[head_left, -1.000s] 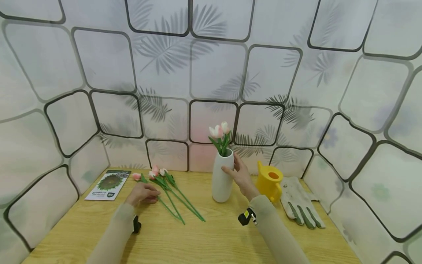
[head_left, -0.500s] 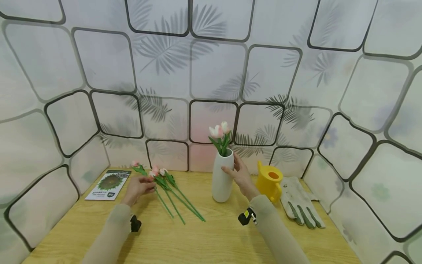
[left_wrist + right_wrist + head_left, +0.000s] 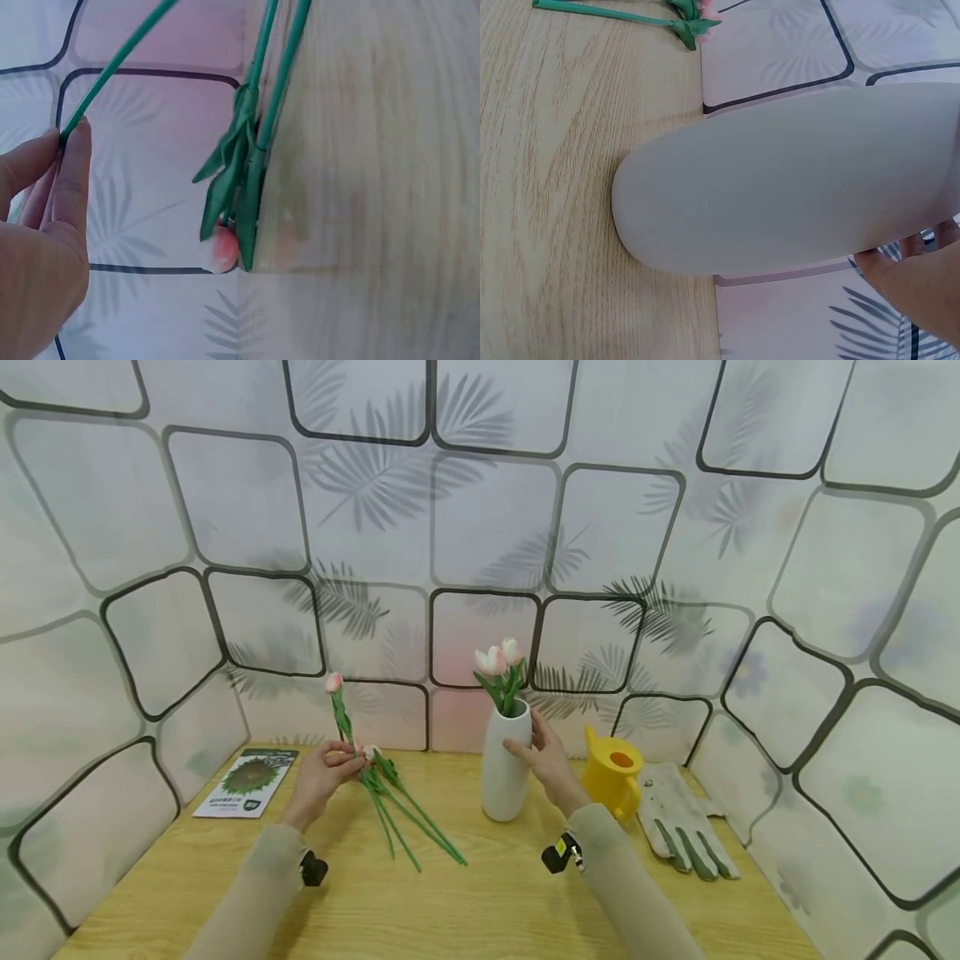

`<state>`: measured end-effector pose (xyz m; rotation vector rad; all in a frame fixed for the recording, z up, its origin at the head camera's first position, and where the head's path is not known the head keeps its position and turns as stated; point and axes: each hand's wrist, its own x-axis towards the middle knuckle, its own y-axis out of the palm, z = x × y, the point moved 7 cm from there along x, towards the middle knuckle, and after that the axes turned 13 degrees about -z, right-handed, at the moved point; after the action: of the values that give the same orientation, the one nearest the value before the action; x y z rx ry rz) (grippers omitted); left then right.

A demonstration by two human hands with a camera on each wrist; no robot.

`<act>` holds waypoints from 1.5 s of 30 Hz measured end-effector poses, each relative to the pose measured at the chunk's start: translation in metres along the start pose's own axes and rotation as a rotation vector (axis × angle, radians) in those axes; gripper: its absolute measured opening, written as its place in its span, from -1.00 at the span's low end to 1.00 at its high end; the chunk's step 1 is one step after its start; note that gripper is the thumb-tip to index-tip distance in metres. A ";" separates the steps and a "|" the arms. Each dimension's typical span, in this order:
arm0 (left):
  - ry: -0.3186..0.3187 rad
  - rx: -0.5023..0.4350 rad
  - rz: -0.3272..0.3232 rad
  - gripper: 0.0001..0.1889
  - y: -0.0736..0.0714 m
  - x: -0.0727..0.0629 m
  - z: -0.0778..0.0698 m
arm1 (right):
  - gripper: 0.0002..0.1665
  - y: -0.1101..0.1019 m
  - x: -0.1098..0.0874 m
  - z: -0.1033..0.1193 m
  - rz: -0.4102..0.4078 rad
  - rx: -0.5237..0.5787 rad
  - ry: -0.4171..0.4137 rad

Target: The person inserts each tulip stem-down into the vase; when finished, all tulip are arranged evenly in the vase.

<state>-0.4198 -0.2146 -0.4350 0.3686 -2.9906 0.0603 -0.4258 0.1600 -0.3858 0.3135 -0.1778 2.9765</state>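
Between thumb and fingers my left hand (image 3: 322,777) pinches the green stem of an artificial tulip (image 3: 333,683), its pink bud up and stem slanting down. The left wrist view shows the pinched stem (image 3: 112,67) away from two other tulips (image 3: 244,172). Those lie on the table beside the hand, stems toward the front. My right hand (image 3: 551,764) grips the upper side of a tall white vase (image 3: 504,777), which stands upright with white-and-pink tulips (image 3: 492,662) in its mouth. The right wrist view has the vase (image 3: 780,187) across its middle and the fingers (image 3: 915,270) at its side.
A yellow watering can (image 3: 611,772) stands just right of my right hand, with a pair of grey-and-green gloves (image 3: 675,818) beyond it. A seed packet (image 3: 247,782) lies on the wooden table (image 3: 450,918) at the left. Patterned cloth walls (image 3: 495,527) enclose the back and sides.
My left hand has lifted the leftmost tulip, whose bud rose from the table to a more upright stance. The right hand and vase have stayed in place.
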 end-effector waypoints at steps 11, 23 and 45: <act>0.069 -0.141 0.016 -0.51 0.014 -0.001 -0.027 | 0.01 0.000 0.000 0.000 0.000 0.002 0.004; 0.112 -0.138 -0.014 -0.62 0.033 -0.008 -0.068 | 0.01 -0.001 0.000 0.000 0.005 0.007 -0.006; 0.282 -0.390 -0.027 -0.68 0.095 -0.016 -0.138 | 0.02 0.000 -0.001 -0.001 0.008 0.021 -0.001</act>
<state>-0.4105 -0.1115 -0.3022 0.3222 -2.6356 -0.4299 -0.4250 0.1602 -0.3867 0.3180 -0.1478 2.9882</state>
